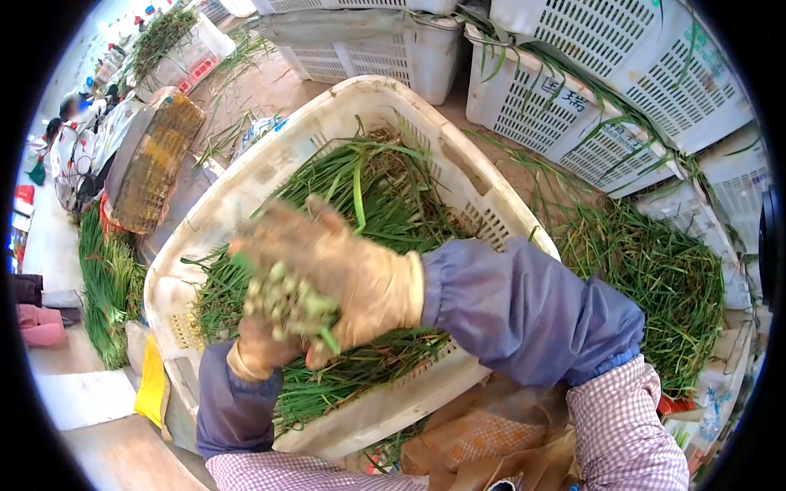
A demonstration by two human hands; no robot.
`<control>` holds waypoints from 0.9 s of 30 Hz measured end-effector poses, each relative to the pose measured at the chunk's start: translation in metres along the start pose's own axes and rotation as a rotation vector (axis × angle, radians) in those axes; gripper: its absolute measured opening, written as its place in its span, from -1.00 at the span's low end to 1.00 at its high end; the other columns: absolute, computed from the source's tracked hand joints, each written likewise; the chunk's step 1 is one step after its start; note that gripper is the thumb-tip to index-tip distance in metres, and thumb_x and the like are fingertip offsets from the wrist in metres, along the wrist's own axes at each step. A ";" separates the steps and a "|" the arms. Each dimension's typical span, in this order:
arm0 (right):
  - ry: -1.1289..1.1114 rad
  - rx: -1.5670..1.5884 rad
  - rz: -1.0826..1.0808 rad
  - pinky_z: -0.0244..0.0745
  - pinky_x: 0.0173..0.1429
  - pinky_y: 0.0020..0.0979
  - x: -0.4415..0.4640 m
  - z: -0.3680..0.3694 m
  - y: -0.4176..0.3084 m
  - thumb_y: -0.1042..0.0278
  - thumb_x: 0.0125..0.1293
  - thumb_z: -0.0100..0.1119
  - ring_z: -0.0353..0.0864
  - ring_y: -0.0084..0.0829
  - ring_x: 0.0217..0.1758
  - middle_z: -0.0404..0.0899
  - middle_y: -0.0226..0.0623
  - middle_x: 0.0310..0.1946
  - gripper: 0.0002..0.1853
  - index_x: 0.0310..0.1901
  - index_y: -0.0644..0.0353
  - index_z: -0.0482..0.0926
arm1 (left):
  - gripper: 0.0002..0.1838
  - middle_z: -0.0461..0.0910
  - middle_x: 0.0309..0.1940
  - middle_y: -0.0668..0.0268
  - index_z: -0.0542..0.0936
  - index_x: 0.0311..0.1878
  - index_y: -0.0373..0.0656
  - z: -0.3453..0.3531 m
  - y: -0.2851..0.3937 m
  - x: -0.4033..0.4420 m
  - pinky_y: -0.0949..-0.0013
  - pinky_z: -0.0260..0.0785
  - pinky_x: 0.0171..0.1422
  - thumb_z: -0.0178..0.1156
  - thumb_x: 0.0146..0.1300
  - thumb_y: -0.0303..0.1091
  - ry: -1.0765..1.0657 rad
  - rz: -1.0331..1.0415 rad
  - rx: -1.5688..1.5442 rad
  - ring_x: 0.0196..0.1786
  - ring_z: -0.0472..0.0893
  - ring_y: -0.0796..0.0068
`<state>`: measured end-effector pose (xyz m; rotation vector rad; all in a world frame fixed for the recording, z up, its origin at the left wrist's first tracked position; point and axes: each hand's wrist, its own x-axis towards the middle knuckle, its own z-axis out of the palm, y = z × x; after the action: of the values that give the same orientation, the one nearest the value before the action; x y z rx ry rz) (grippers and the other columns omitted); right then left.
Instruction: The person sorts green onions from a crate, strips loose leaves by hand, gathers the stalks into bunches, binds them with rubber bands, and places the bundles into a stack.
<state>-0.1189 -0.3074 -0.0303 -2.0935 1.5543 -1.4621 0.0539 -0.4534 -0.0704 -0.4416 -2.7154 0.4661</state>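
My left hand (266, 344), in a dirty tan glove, is closed around a bundle of chives (291, 303), whose pale cut ends face up toward me. My right hand (348, 270), gloved the same way, lies against the bundle's far right side with its fingers stretched out and blurred by motion. Both hands are over a large white plastic crate (491, 209). Inside it lies a heap of loose green chive leaves (385, 176) with dry brown bits. Part of the bundle is hidden behind the hands.
White slatted crates (557, 102) are stacked behind and to the right. A pile of green leaves (655, 286) lies at the right. Tidy chives (102, 286) rest at the left, near a worn brown-yellow block (155, 159) and a yellow piece (151, 389). People sit at the far left.
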 end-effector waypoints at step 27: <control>1.082 0.395 0.402 0.47 0.07 -0.22 -0.144 -0.249 -0.151 0.32 0.17 0.19 0.54 -0.30 -0.05 0.54 -0.24 -0.16 -0.67 -0.03 0.19 0.45 | -0.62 0.58 -0.06 0.18 0.50 0.11 -0.16 0.089 0.013 0.024 0.25 0.18 0.30 -0.04 0.37 -0.17 -0.519 -0.598 -1.435 0.00 0.55 0.32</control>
<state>-0.2083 -0.0247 0.1028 -0.6584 1.5658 -2.5936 0.0012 -0.4562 -0.1474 0.2645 -2.9472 -1.7923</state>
